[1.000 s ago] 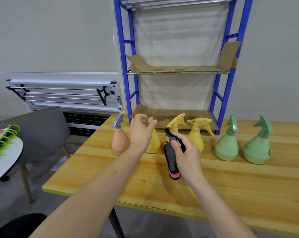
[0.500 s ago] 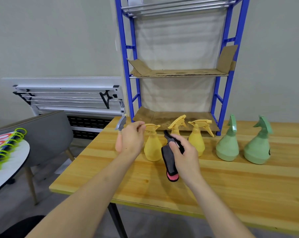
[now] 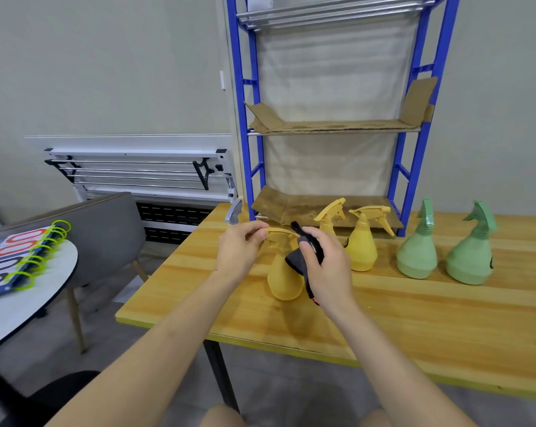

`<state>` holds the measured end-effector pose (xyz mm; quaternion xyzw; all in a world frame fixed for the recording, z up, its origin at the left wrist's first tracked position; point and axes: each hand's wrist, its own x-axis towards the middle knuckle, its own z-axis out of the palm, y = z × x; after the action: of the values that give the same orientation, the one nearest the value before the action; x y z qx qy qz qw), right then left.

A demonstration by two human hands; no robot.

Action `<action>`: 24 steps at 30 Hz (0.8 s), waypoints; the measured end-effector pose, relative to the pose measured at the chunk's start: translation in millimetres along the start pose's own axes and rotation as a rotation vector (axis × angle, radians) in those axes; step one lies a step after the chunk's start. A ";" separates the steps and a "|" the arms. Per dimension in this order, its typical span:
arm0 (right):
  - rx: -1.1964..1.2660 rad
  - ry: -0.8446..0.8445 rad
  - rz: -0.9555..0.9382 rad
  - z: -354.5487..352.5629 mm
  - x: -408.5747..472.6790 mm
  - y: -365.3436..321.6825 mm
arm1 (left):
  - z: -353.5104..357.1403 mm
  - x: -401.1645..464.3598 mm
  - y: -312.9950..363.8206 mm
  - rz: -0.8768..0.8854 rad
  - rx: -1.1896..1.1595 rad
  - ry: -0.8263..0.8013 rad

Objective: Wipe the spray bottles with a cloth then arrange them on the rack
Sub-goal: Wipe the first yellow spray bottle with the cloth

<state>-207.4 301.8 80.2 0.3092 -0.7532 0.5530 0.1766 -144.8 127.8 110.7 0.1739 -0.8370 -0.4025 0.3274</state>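
At the far left, well apart from the wooden table (image 3: 414,328), a round white table (image 3: 29,306) is seen carrying a flip scoreboard with lime-green rings (image 3: 29,254), and a grey chair (image 3: 106,229) stands between it and the wooden table. Behind the wooden table's left end a folded white metal frame (image 3: 143,174) leans against the wall. At the wooden table's left rear corner only the grey trigger head of a spray bottle (image 3: 234,211) is visible; its body is hidden behind the left hand (image 3: 239,254). The left hand's fingers are curled and its fingertips pinch the trigger head of the nearest yellow spray bottle (image 3: 283,278), which stands upright on the wooden table, toward its left end and nearer the front than the others. A dark grey cloth with a pink edge (image 3: 306,263) is gripped by the right hand (image 3: 328,269) and held against the right side of that bottle. Behind the hands, toward the rear of the wooden table, two more yellow spray bottles stand: one mostly hidden (image 3: 330,214), one in full view (image 3: 363,241). A blue metal rack (image 3: 399,167) with cardboard-lined shelves stands on the wooden table's rear edge. On the right part of the wooden table two green spray bottles (image 3: 417,251) (image 3: 471,257) stand side by side.
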 end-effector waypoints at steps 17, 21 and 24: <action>-0.257 -0.108 -0.133 24.9 10.9 5.9 | -1.4 6.4 2.0 0.145 0.133 -0.046; -0.264 -0.087 -0.154 27.1 13.1 9.5 | 1.3 6.8 -2.5 0.158 0.120 -0.037; -0.232 -0.083 -0.167 27.3 10.1 11.4 | 1.4 6.3 -3.7 0.160 0.101 -0.035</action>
<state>-220.4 275.7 69.2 0.3707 -0.7906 0.4322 0.2252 -150.3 122.8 109.6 0.1156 -0.8731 -0.3353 0.3346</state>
